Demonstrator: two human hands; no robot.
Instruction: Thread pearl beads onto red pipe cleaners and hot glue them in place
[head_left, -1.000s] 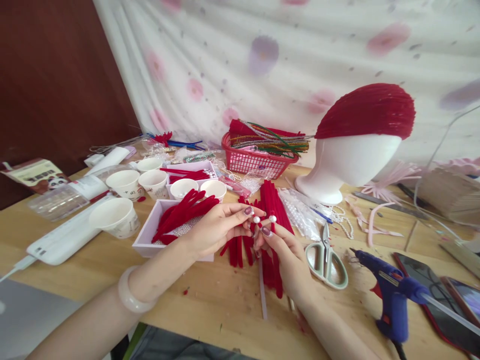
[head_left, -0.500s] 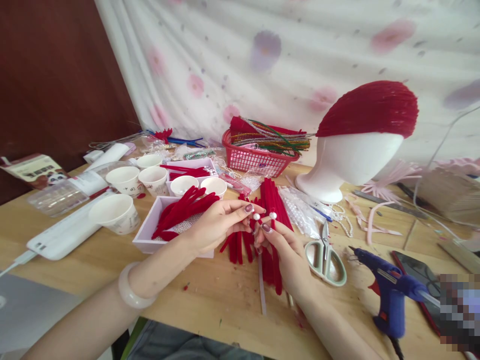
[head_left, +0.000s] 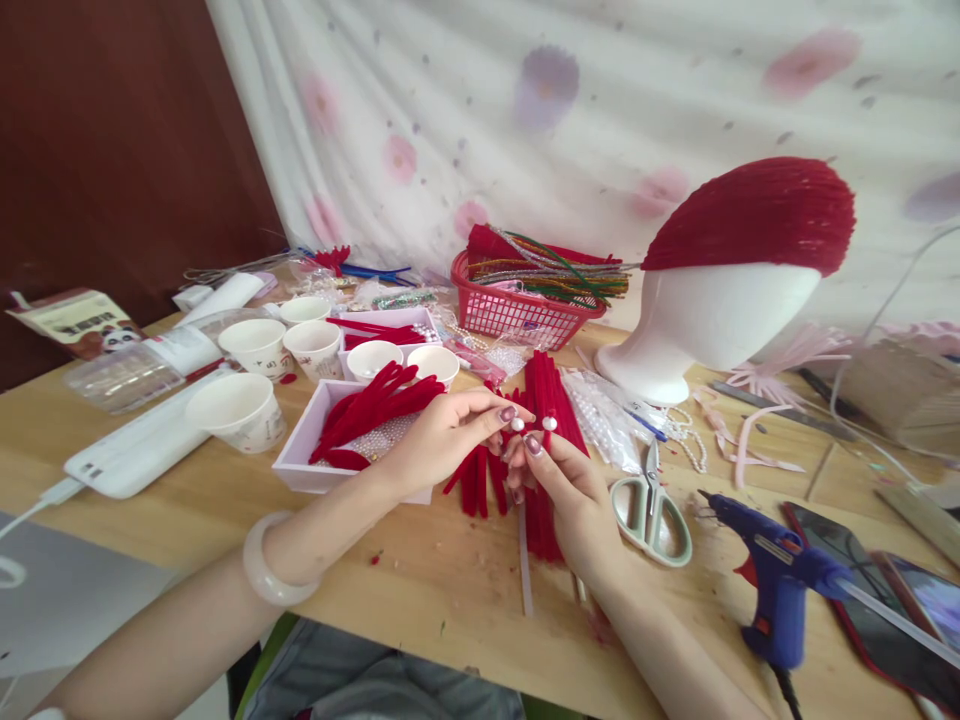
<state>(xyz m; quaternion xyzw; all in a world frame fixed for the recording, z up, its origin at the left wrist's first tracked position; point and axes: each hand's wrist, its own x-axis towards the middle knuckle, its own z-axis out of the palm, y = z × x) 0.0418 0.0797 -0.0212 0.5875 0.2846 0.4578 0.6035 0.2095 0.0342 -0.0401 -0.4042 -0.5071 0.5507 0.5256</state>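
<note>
Hands barely shifted, same pinch. Left hand and right hand, fingers closed on fuzzy red stems tipped with round white pearls.

The left hand and right hand meet over two pearl-tipped red stems, but their grip hides how the stems join, and the pearls are too small to tell apart. The phone is cut off by the right edge, the glue gun cord by the bottom. The print on the packet is unreadable.
</note>
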